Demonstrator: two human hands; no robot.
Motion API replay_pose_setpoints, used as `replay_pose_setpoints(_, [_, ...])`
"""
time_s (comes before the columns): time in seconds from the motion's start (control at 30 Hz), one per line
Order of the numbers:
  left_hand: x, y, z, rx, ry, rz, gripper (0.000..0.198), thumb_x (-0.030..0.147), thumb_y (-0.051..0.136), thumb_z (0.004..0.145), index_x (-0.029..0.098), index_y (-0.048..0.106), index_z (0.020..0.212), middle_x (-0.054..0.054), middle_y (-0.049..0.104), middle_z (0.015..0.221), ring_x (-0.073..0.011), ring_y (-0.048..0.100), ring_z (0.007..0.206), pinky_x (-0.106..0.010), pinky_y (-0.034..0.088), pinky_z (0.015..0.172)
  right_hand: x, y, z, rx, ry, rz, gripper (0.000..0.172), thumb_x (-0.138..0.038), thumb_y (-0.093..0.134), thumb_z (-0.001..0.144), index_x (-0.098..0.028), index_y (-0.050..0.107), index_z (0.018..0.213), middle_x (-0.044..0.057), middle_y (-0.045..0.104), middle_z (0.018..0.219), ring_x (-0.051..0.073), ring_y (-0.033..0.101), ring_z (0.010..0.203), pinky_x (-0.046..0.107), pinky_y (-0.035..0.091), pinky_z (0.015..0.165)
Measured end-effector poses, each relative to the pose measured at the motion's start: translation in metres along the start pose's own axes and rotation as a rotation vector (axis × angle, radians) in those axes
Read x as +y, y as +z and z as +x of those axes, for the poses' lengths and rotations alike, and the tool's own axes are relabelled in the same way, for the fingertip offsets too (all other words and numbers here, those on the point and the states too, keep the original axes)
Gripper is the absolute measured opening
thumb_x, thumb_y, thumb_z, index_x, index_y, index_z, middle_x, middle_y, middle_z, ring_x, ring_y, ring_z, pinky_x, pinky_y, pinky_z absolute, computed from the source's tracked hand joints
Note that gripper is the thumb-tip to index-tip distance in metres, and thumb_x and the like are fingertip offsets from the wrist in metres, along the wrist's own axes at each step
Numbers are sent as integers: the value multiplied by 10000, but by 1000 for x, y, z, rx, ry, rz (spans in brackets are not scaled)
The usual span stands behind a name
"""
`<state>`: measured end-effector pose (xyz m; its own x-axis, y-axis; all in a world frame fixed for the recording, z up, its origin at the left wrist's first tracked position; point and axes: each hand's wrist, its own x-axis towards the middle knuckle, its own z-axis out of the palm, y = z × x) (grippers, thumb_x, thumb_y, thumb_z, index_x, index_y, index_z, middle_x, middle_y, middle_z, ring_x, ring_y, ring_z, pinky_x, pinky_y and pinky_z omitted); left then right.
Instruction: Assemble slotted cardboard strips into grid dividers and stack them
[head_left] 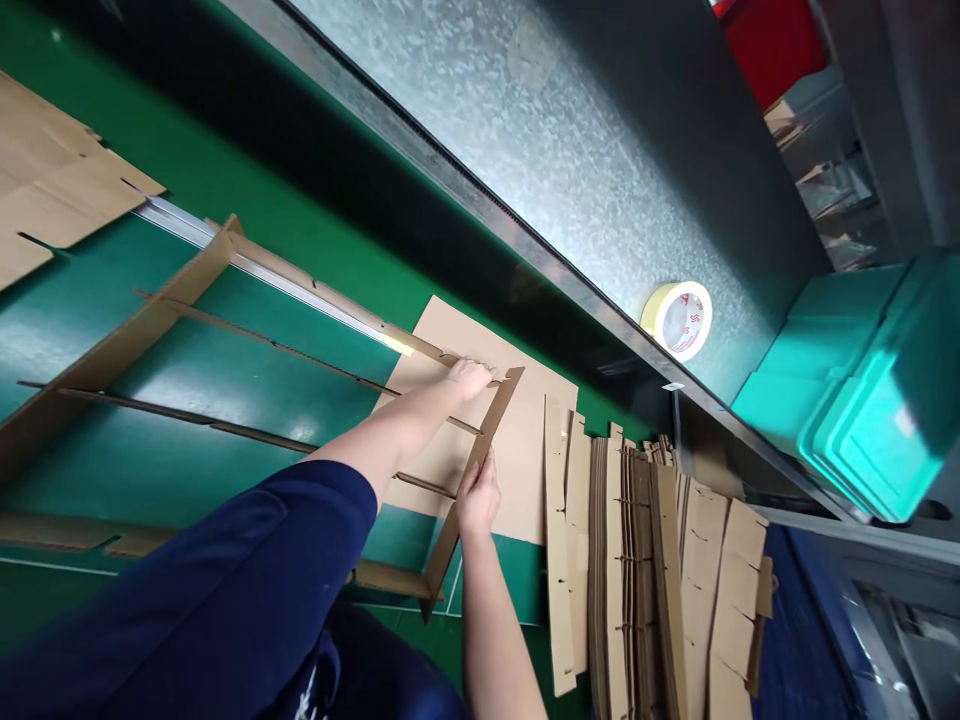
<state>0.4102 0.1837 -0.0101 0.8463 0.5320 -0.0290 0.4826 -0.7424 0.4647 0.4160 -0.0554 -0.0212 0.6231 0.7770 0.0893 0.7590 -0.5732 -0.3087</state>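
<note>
Cool light is falling from above on the metal shelf [600,180], which is shining brightly, while deep shadow is lying under its edge. Glare is whitening the green table [60,322]. The cardboard frame [349,306] is appearing fairly sharp, but the dim right border is blurring and stretching.

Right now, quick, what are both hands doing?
Left hand: looks closed, pinching the far long cardboard strip near its end.
Right hand: closed, holding the cardboard end strip.
</note>
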Motion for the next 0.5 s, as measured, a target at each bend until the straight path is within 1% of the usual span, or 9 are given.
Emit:
replay_pose_setpoints(0.07, [-2,-4,-3,40,34,-13,283,90,483,845,204,576,1087,-86,665,1057,-186,588,1022,-318,399,888,0,-1,1,-18,8,-12,552,-364,239,955,-36,432,1356,196,602,1220,257,611,1076,379,510,881])
replay_pose_setpoints(0.13, [-1,-9,-14,85,88,-21,303,118,428,883,206,560,1141,-84,613,1182,-183,512,1151,-318,352,969,0,-2,2,-32,17,-10,554,-363,241,954,-36,424,1362,194,605,1217,260,618,1060,380,514,867])
replay_pose_setpoints(0.2, [2,-10,-31,110,152,-43,289,196,394,917,204,566,1149,-77,597,1205,-192,489,1175,-326,345,988,0,-3,3,-42,25,-1,548,-362,242,955,-51,413,1372,186,610,1212,257,629,1036,377,519,849])
replay_pose_setpoints(0.23, [4,-8,-41,91,182,-65,280,264,407,922,208,577,1137,-70,609,1180,-202,515,1139,-331,371,961,-1,-3,3,-47,27,2,544,-362,243,956,-59,411,1375,181,614,1207,254,634,1023,375,521,842])
replay_pose_setpoints(0.27, [5,-6,-51,44,216,-90,290,338,437,911,217,587,1128,-63,622,1153,-211,551,1083,-333,407,912,-1,-2,4,-50,29,1,541,-361,243,957,-62,413,1374,179,618,1199,253,639,1009,373,522,834])
replay_pose_setpoints(0.33, [6,0,-68,-101,280,-106,324,409,500,870,248,590,1136,-45,644,1123,-216,607,974,-323,454,794,-2,-2,4,-51,31,-10,539,-356,239,956,-54,425,1363,183,626,1177,254,646,983,370,522,822])
replay_pose_setpoints(0.4, [6,7,-78,-217,312,-72,299,330,515,860,278,589,1145,-31,664,1095,-208,637,910,-308,460,725,-4,-1,5,-49,23,-20,540,-347,234,955,-41,436,1351,189,633,1152,255,645,978,369,520,824])
replay_pose_setpoints(0.43, [6,9,-80,-239,318,-50,299,259,505,856,283,592,1141,-29,674,1076,-205,644,897,-305,457,720,-5,-1,5,-49,16,-21,538,-342,232,955,-40,437,1350,188,637,1139,254,642,983,368,517,828])
replay_pose_setpoints(0.5, [6,12,-81,-239,303,-29,347,147,483,830,290,602,1123,-25,690,1037,-199,652,879,-303,452,730,-6,-3,4,-57,3,-24,531,-334,233,954,-49,435,1354,182,643,1121,251,634,997,366,513,838])
